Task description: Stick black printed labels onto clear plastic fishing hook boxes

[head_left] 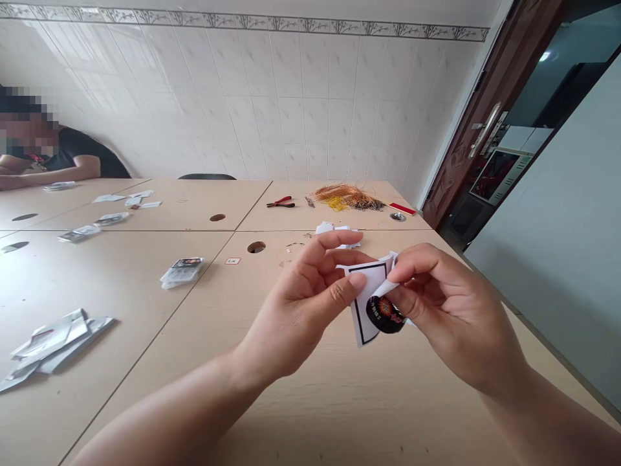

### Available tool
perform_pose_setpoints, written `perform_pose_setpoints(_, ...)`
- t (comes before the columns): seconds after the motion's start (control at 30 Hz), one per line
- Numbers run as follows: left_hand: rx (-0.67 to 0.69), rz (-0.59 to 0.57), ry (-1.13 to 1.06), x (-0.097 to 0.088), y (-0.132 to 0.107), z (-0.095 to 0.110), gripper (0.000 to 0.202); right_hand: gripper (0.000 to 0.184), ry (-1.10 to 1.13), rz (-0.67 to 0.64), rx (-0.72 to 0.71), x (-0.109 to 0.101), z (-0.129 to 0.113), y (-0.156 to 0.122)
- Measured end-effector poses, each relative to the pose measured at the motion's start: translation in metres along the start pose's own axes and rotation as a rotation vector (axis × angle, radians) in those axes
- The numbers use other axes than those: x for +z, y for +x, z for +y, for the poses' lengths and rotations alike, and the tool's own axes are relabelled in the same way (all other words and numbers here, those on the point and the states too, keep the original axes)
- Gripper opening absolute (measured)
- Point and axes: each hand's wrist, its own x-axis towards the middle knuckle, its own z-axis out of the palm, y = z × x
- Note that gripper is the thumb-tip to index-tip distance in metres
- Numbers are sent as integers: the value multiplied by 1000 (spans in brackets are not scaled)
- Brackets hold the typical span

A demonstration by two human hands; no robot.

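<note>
Both my hands are raised above the table, close together. My left hand pinches the left side of a white paper printed with a black border, its thumb on the front face. My right hand grips the paper's curled right edge between thumb and fingers. A round black sticker with a red and yellow emblem and white lettering shows against the paper, just under my right thumb. My right fingers partly cover it, and I cannot tell whether it is attached to the paper.
Beyond my hands lie white papers, red-and-black pliers, and a bundle of copper-coloured wires. Clear packets and silvery pouches rest to the left. A person sits at the far left. The table has round holes.
</note>
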Motion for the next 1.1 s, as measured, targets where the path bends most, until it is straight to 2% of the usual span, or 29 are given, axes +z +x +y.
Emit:
perform_pose_setpoints(0.13, 62, -59, 60, -2, 1, -5, 17, 10, -65, 48, -108, 1, 3, -5)
perform_pose_setpoints(0.27, 68, -4, 184, -6, 1, -7, 15, 24, -101, 72, -258, 2, 6, -11)
perform_pose_setpoints(0.37, 38, 6, 200, -8, 0, -5, 17, 29, -108, 66, -295, 2, 8, -13)
perform_pose_setpoints(0.53, 21, -127, 185, -5, -3, 0, 26, 23, -91, 117, -224, 2, 6, -10)
perform_pose_setpoints(0.63, -2, -83, 293, 0, -4, -1, 24, 19, -49, 156, -160, 2, 4, -6)
perform_pose_setpoints(0.73, 104, -13, 420, 5, -4, -4, 24, 15, 38, 125, -108, 3, 3, -4)
perform_pose_setpoints(0.83, 176, 7, 486, 7, -2, -7, 28, 12, 129, 122, -76, 2, 5, -1)
perform_pose_setpoints(0.93, 86, 14, 503, 1, 5, -12, 23, 13, 244, 194, -11, -1, 7, 3)
perform_pose_setpoints(1.03, -108, 38, 670, -9, 15, -26, 30, 13, 309, 331, 13, -9, 6, 10)
perform_pose_setpoints(1.1, -166, 21, 762, -16, 23, -40, 27, 13, 310, 383, 9, -14, 3, 14)
